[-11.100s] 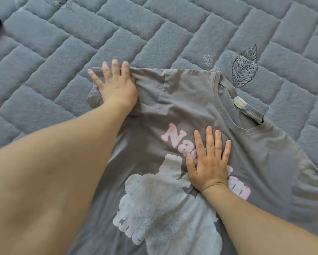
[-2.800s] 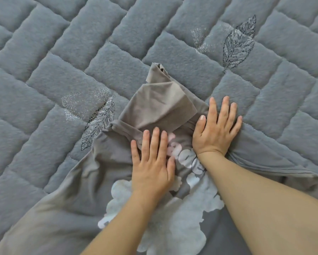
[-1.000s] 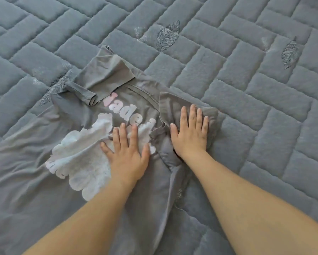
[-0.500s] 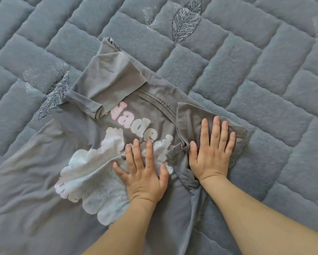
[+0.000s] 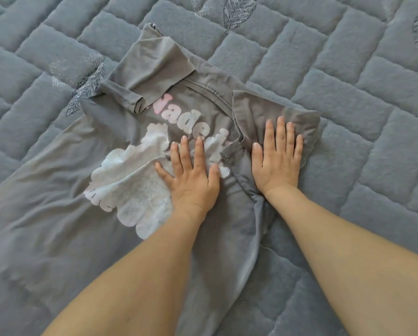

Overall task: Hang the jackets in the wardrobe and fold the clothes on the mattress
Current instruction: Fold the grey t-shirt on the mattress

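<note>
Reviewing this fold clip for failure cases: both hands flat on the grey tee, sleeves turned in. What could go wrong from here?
1. The left sleeve lies folded in with nothing on it; it may spring open when the T-shirt is folded further.
2. Wrinkles run under the left hand across the white print; folding now could crease them in.
3. The right hand pins only the right sleeve; the bunched side seam below may skew the fold.
</note>
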